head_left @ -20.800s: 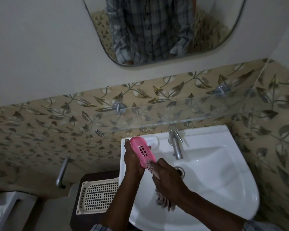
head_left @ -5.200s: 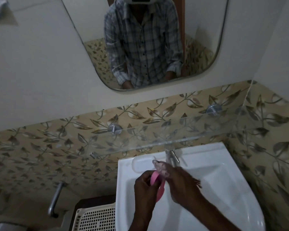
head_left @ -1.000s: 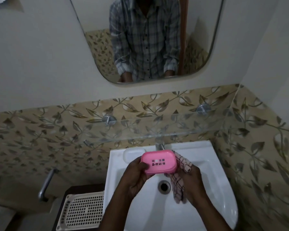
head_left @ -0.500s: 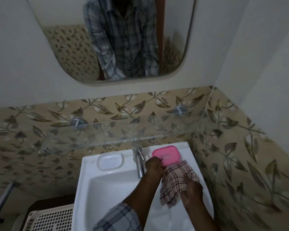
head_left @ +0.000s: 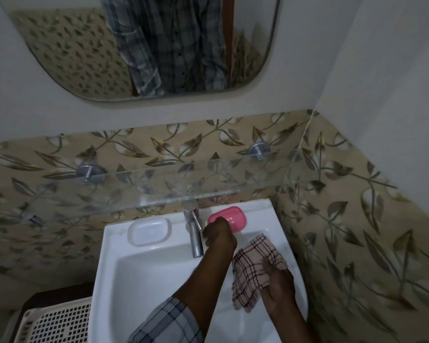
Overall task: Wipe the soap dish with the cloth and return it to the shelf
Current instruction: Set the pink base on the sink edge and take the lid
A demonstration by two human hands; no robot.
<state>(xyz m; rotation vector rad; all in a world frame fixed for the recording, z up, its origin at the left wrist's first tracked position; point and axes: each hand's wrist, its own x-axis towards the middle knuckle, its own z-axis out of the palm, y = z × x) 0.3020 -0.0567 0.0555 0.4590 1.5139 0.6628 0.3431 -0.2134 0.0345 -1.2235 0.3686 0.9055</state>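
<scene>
dish (head_left: 229, 218) being gripped at near edge by left hand (head_left: 219, 235), on sink (head_left: 144, 268) ledge | likely light, rigid, slick plastic | cloth (head_left: 252, 271) being clutched by right hand (head_left: 278, 280)

Your left hand (head_left: 219, 235) is extended forward across your body with the forearm bare and a plaid sleeve bunched at the elbow; its fingers are curled down onto the near edge of the pink soap dish (head_left: 229, 217), back of the hand toward the camera. Your right hand (head_left: 278, 284) sits lower and nearer to you, wrist bent, fingers and thumb pinched closed on the checked cloth (head_left: 252, 273), which hangs from the grip.
</scene>
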